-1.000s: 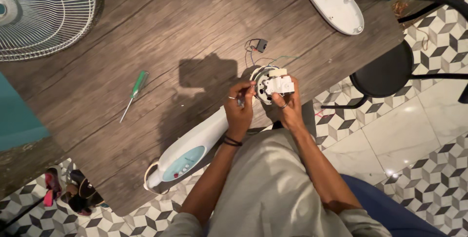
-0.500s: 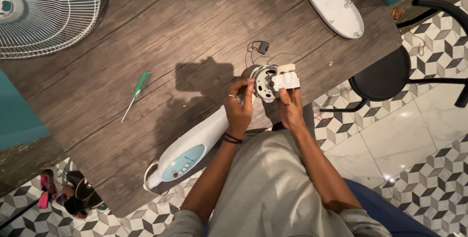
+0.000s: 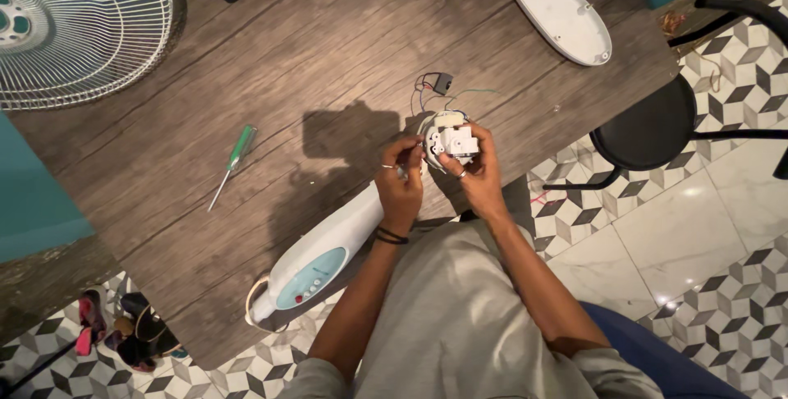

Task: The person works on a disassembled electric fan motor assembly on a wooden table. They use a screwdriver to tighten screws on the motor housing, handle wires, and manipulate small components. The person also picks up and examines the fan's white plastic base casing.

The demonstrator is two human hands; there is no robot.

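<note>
A white fan stand column [image 3: 316, 261] with a pale blue button panel lies slantwise on the wooden table [image 3: 287, 62]. At its upper end, my right hand [image 3: 476, 176] grips a small white boxy switch part [image 3: 454, 139] that sits against the round open end of the column. My left hand [image 3: 400, 179] pinches a small metal piece right beside that part. Thin coloured wires run from there to a little dark component [image 3: 442, 82] on the table.
A green-handled screwdriver [image 3: 233, 164] lies left of my hands. A white wire fan guard [image 3: 78, 25] sits at the far left corner, a long white plastic cover [image 3: 554, 9] at the far right. A black stool [image 3: 648, 132] stands by the table's right edge; shoes [image 3: 123, 333] rest on the tiled floor.
My hands have stayed at the column's end; the white switch part has turned slightly in my right hand and my left fingers have closed in on it.
</note>
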